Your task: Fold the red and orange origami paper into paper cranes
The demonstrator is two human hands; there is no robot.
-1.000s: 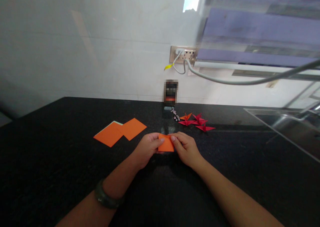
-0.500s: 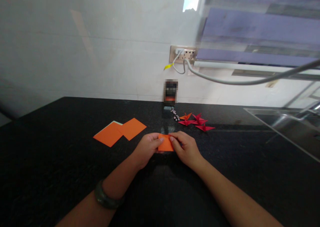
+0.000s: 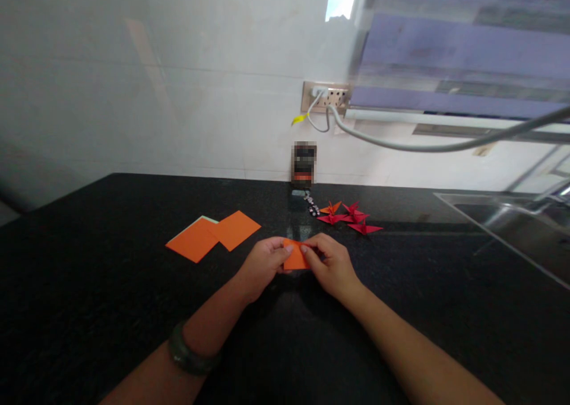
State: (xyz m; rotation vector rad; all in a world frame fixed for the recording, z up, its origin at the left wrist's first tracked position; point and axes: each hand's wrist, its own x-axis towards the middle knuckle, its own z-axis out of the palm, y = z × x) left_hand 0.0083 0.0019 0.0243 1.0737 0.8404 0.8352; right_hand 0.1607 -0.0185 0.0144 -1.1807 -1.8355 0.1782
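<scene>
A small folded piece of orange paper (image 3: 295, 259) is between my two hands, just above the black countertop. My left hand (image 3: 262, 265) grips its left side, thumb on top and fingers underneath. On the right side, my right hand (image 3: 332, 263) pinches the upper edge between thumb and fingers. Orange paper squares (image 3: 195, 240) lie to the left of my left hand, with a second pile (image 3: 239, 230) overlapping them. Beyond my right hand sit several folded paper cranes, red ones (image 3: 365, 228) and an orange one (image 3: 331, 208).
A phone-like object (image 3: 304, 164), blurred out, leans on the wall with a black-and-white strap (image 3: 312, 206) before it. Cables run from a wall socket (image 3: 327, 98), one a thick grey cable (image 3: 427, 148). At the right is a metal sink (image 3: 525, 227). The black countertop (image 3: 111, 286) surrounds everything.
The orange paper has shifted very slightly to the right between my fingers, and my right thumb has moved a little. The sheets and cranes have stayed put.
</scene>
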